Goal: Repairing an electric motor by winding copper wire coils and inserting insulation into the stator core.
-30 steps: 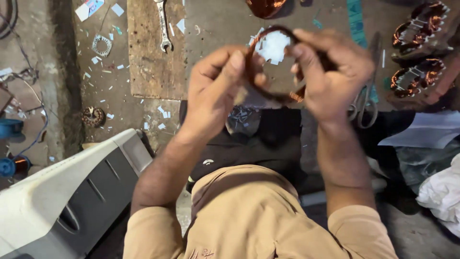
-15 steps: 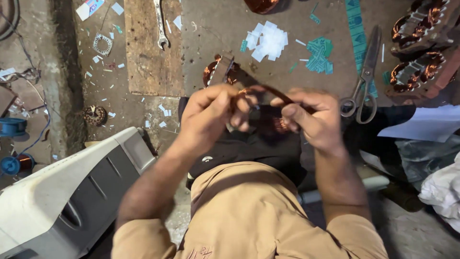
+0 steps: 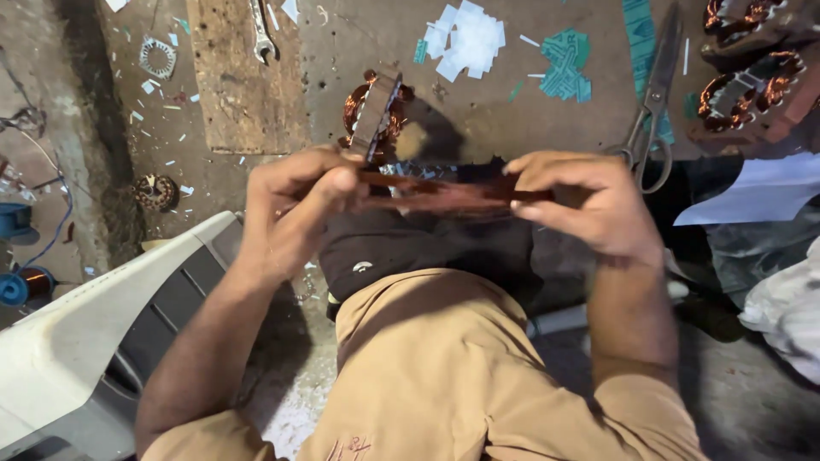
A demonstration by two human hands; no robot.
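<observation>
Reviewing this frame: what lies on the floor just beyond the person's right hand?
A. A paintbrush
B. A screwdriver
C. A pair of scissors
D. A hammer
C. A pair of scissors lies on the floor, its handle loops just past the right hand, which together with the left hand holds a copper coil.

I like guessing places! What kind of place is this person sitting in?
Probably a small motor-repair workshop. Copper-wound motor parts lie on the floor, with scissors, a wrench and cut paper scraps. Both hands hold a copper wire coil.
</observation>
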